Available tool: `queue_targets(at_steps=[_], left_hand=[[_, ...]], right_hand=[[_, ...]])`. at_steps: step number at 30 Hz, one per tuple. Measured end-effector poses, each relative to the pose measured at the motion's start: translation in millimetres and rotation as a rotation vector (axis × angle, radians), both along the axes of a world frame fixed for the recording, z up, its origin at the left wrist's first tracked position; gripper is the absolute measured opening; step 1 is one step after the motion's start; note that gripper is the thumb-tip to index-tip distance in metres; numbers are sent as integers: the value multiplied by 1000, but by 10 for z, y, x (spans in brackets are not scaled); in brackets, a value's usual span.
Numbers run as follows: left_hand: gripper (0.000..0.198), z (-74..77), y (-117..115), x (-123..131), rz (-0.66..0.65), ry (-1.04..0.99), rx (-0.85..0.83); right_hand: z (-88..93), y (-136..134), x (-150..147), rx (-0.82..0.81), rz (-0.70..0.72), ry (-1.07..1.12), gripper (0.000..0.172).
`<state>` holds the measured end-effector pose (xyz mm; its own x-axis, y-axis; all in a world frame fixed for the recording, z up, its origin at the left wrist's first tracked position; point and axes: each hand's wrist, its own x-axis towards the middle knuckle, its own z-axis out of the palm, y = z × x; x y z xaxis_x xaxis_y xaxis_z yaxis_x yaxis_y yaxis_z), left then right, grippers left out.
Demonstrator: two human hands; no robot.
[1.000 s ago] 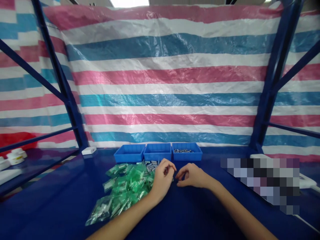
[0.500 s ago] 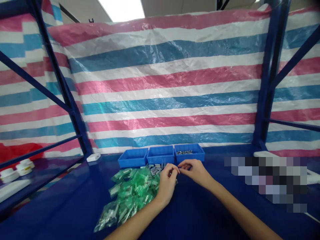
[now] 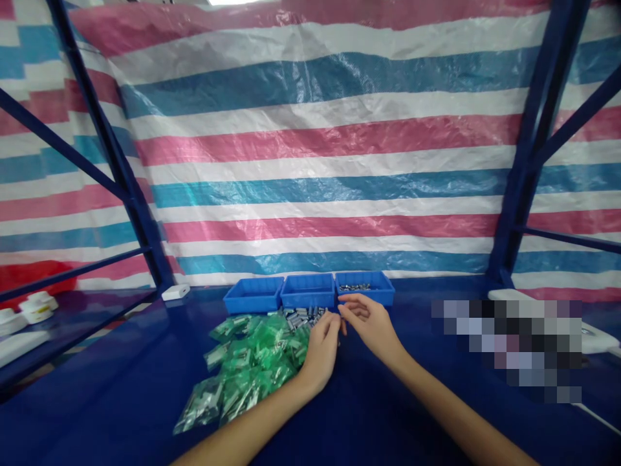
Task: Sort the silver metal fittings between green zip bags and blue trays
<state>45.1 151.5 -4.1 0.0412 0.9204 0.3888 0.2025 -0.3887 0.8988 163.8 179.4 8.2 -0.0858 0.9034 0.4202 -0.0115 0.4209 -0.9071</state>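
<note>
My left hand (image 3: 322, 349) is at the right edge of a pile of green plastic bags (image 3: 262, 353) with small metal parts inside. Its fingers are pressed together; what they hold, if anything, is too small to make out. Close beside it, my right hand (image 3: 371, 323) has its fingers bent and apart, near the left fingertips, with nothing visible in it. Loose metal cylinders (image 3: 303, 317) lie just behind my left hand. The right blue bin (image 3: 383, 294) holds small metal pieces (image 3: 354, 287). Nothing shows inside the middle blue bin (image 3: 308, 301) or the left blue bin (image 3: 252, 304).
A small white box (image 3: 175, 292) sits at the back left of the blue table (image 3: 130, 369). White containers (image 3: 36, 307) stand on a side surface at far left. A blurred-out area and a white device (image 3: 599, 340) with a cable are at the right. Blue posts flank a striped sheet.
The camera view has tilted down and shifted slightly. The fingers of my left hand have turned downward and closed together, while my right hand stays close by with its fingers somewhat more spread.
</note>
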Motion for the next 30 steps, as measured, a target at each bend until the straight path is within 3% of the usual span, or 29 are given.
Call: queue_targets(at_steps=[12,30], left_hand=[[36,-30,10,8,-5,-5,-71],[33,43,-30,14,15,-58,-17]], right_hand=[[49,-35,-5,-256,29,182,45],[77,-68,40,-246,84,165,47]])
